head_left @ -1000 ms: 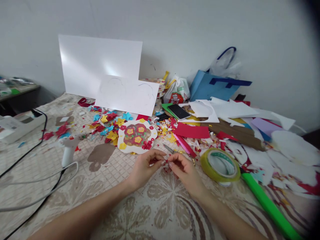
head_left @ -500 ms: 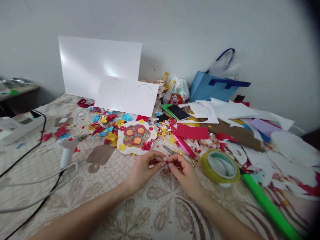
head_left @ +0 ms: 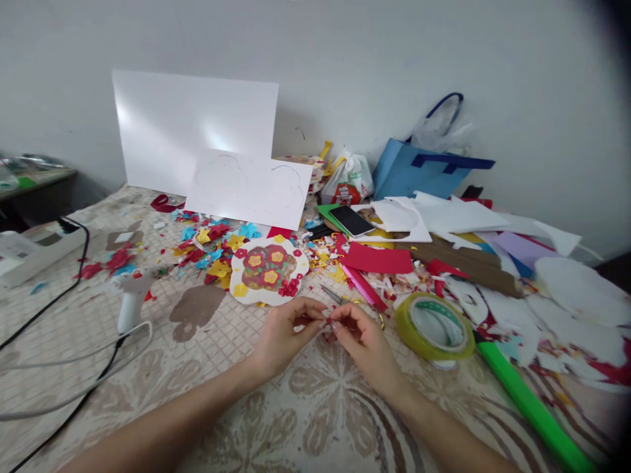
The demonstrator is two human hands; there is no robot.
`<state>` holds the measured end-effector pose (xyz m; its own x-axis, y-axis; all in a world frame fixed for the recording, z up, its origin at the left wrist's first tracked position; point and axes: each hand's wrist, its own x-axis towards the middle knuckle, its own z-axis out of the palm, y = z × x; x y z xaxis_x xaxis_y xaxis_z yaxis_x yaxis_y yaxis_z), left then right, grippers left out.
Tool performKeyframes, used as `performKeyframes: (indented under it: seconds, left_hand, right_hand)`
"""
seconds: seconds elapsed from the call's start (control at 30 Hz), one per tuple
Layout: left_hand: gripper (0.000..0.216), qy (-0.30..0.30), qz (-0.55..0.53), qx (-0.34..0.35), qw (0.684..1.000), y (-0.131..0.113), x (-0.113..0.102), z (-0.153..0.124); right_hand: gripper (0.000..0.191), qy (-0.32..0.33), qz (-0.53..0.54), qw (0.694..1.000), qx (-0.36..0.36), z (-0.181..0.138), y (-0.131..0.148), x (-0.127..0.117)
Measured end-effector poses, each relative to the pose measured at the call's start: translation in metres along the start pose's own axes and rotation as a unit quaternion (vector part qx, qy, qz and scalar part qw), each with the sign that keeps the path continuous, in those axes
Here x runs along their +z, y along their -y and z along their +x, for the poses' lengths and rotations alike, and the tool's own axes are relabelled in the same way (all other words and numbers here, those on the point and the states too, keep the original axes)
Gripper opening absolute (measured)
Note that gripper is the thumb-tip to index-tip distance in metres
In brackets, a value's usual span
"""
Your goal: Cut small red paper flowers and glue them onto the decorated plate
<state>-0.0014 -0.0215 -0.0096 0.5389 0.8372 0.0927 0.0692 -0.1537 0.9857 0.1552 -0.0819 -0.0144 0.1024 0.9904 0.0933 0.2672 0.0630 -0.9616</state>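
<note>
My left hand (head_left: 286,332) and my right hand (head_left: 365,338) meet fingertip to fingertip above the tablecloth. Both are closed in a pinch around a tiny red piece (head_left: 328,321), mostly covered by the fingers, so its exact shape is unclear. Just beyond my left hand lies a white scalloped board (head_left: 237,266) decorated with yellow and red paper flowers. Behind my right hand rests a pair of scissors (head_left: 334,294) with gold-coloured handles, partly hidden by the fingers. To the right of that hand sits a roll of yellowish tape (head_left: 407,335).
A white glue gun (head_left: 131,305) with cables stands at left, near a power strip (head_left: 34,256). Coloured paper flowers (head_left: 217,249) are heaped behind. A phone (head_left: 351,221), red paper (head_left: 379,258), a blue bag (head_left: 409,171), white boards (head_left: 197,125) and a green-handled tool (head_left: 532,407) surround the work area.
My hands keep nearly the same pinch, with only slight finger movement. The view has shifted very slightly; nothing else has visibly moved.
</note>
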Motion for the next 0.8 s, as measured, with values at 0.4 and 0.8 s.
performKeyframes:
  seconds: [0.4,0.8]
  left_hand:
    - [0.016,-0.011,0.053,0.031,0.998,-0.0011,0.0006,-0.0020]
    - [0.016,-0.034,0.119,0.109,0.986,0.0025,0.0003,-0.0045]
  right_hand:
    - [0.004,0.014,0.054,0.998,0.042,0.0010,-0.0019,0.0006]
    - [0.014,0.028,0.107,0.990,0.087,0.0005,-0.0034,0.0020]
